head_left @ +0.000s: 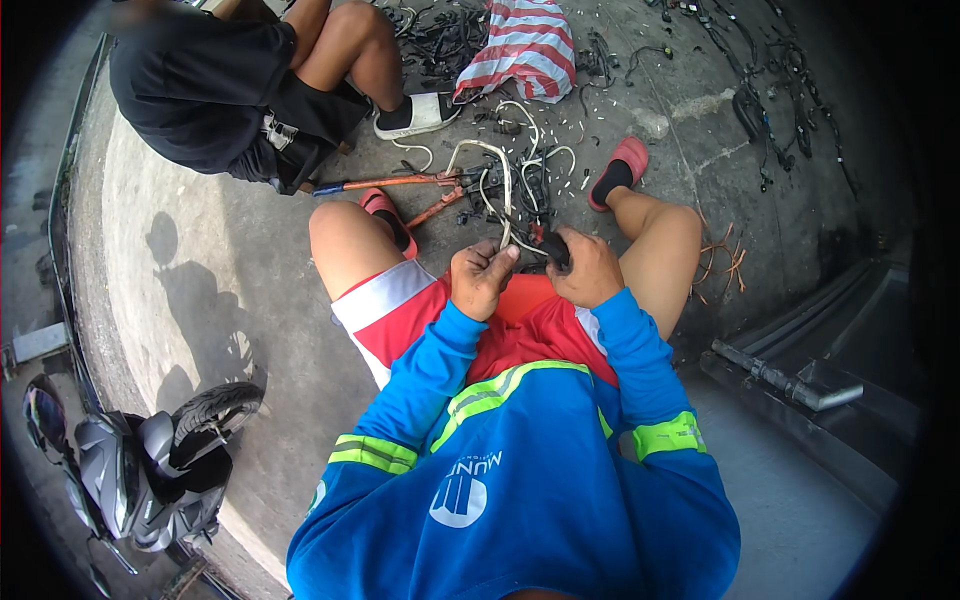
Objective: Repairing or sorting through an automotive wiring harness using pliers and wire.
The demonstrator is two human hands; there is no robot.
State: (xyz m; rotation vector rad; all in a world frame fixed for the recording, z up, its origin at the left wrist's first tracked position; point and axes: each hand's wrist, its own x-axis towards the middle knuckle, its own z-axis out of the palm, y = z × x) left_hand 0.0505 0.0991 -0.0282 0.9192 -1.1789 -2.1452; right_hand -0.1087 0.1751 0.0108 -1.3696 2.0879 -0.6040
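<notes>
Between my knees, my left hand (482,277) pinches a white cable (507,185) between thumb and fingers. The cable loops up and away over the ground, where more pale lengths curl. Close beside it, my right hand (585,268) is wrapped round a hand tool (553,247) with a dark handle and a bit of red near its front. Its tip lies against or very near the cable; its exact kind is hard to make out. On the ground past my left hand lies a long-handled cutter (415,181) with orange arms and a blue grip end.
A seated person in dark clothes (215,90) is at the far left. Beyond my feet stands a red-and-white striped sack (520,50) among dark wire scraps and small white bits. More wire harnesses (790,100) lie far right, with copper-coloured wire (728,262) nearer. A motorcycle (150,470) stands near left.
</notes>
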